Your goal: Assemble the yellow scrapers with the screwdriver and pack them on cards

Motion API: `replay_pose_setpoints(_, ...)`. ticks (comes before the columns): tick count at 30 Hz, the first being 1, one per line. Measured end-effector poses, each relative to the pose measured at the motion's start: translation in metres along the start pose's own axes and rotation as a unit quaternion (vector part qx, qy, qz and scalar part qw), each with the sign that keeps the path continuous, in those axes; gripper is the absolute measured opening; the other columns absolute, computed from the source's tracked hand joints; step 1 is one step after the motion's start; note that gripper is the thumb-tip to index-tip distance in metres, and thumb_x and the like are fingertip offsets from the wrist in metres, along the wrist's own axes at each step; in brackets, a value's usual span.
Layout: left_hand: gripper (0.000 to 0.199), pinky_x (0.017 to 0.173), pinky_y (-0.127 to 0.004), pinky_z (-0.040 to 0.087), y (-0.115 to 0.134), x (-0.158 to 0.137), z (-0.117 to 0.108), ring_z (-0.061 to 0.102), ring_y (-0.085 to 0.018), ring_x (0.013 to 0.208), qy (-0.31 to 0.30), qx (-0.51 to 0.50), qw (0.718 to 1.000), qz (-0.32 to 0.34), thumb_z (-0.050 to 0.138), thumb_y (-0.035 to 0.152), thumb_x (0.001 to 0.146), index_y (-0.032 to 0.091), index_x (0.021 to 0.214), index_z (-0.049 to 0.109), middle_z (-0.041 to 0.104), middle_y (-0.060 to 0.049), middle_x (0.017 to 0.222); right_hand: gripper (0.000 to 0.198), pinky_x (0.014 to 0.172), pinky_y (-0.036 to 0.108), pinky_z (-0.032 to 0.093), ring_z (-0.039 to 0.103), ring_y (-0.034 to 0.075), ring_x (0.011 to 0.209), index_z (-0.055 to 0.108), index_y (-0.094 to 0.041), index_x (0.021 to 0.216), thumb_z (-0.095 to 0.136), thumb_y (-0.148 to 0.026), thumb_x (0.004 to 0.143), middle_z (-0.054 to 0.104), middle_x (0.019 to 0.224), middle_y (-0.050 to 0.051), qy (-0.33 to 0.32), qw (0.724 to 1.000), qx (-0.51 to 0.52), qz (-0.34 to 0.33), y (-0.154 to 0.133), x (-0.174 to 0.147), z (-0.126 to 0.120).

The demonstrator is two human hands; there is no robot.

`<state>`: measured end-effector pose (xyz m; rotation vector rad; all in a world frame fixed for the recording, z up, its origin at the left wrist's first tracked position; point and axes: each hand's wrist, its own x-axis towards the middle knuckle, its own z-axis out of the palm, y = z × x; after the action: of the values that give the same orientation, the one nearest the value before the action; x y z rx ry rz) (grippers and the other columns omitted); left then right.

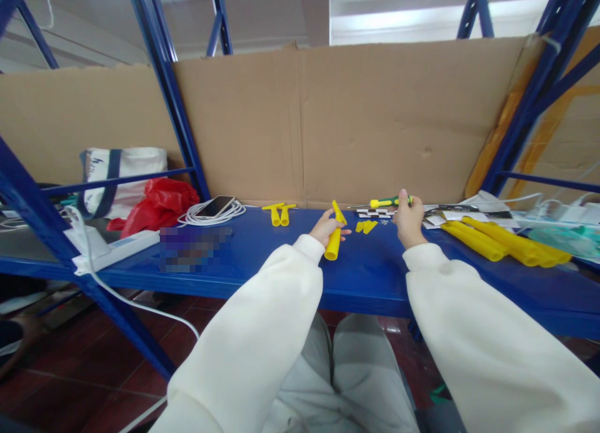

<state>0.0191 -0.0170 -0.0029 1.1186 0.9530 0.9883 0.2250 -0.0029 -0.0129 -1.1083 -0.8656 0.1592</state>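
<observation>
My left hand [327,228] is closed around a yellow plastic tube [333,243], whose open round end faces me just above the blue shelf [272,258]. In my right hand [409,220] is a screwdriver [391,202] with a green and yellow handle, its thin shaft pointing left. Small flat yellow pieces [365,227] lie between my hands, with tiny bits beside them that I cannot make out. Left of my left hand, two yellow T-shaped parts [280,215] rest side by side near the cardboard.
Several longer yellow tubes [504,242] lie at the right. A phone [216,206] sits on a coiled white cable [234,213] at the left, near a red plastic bag [162,202] and a white power strip [124,250]. Cardboard [375,120] closes off the back between blue posts.
</observation>
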Motion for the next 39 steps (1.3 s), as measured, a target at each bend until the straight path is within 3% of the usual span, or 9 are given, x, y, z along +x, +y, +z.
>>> replay_pose_setpoints(4, 0.080, 0.046, -0.018, 0.048, -0.001, 0.001, 0.000, 0.073, -0.016, 0.067, -0.003, 0.006, 1.000, -0.001, 0.050, -0.003, 0.079, 0.027, 0.150, 0.030, 0.066, -0.012, 0.120, 0.043, 0.038, 0.025, 0.034, 0.041, 0.011, 0.036, 0.042, -0.025, 0.078, 0.054, -0.065, 0.086, 0.051, 0.051, -0.008, -0.042, 0.996, 0.054, 0.061, -0.008, -0.006, 0.003)
replay_pose_setpoints(8, 0.077, 0.045, -0.017, 0.047, 0.001, -0.001, 0.001, 0.070, -0.012, 0.061, -0.008, 0.011, 1.000, -0.004, 0.049, -0.004, 0.080, 0.026, 0.149, 0.032, 0.066, -0.012, 0.118, 0.043, 0.035, 0.023, 0.030, 0.039, 0.009, 0.033, 0.041, -0.025, 0.077, 0.057, -0.064, 0.085, 0.050, 0.048, -0.009, -0.065, 0.991, 0.078, 0.084, -0.015, -0.012, 0.004)
replay_pose_setpoints(20, 0.079, 0.050, -0.019, 0.052, 0.003, -0.002, 0.001, 0.074, -0.017, 0.073, -0.032, 0.006, 0.999, -0.021, 0.054, -0.003, 0.079, 0.028, 0.149, 0.033, 0.066, -0.012, 0.123, 0.036, 0.033, 0.022, 0.030, 0.038, 0.008, 0.032, 0.040, -0.025, 0.077, 0.057, -0.053, 0.091, 0.050, 0.046, -0.009, -0.058, 0.991, 0.062, 0.102, -0.023, -0.017, 0.004)
replay_pose_setpoints(33, 0.077, 0.048, -0.020, 0.053, 0.004, -0.003, 0.001, 0.073, -0.016, 0.068, -0.057, -0.021, 0.998, -0.031, 0.053, -0.003, 0.079, 0.028, 0.147, 0.034, 0.065, -0.013, 0.128, 0.039, 0.033, 0.022, 0.029, 0.040, 0.009, 0.034, 0.041, -0.025, 0.080, 0.063, -0.057, 0.085, 0.049, 0.050, -0.010, -0.076, 0.988, 0.098, 0.093, -0.008, -0.009, 0.004)
replay_pose_setpoints(39, 0.075, 0.046, -0.018, 0.052, 0.006, -0.006, 0.002, 0.072, -0.013, 0.065, -0.045, -0.007, 0.998, -0.031, 0.049, -0.004, 0.082, 0.028, 0.147, 0.033, 0.068, -0.010, 0.122, 0.039, 0.031, 0.019, 0.027, 0.039, 0.007, 0.033, 0.042, -0.025, 0.080, 0.066, -0.055, 0.083, 0.049, 0.050, -0.010, -0.093, 0.984, 0.114, 0.105, -0.015, -0.013, 0.003)
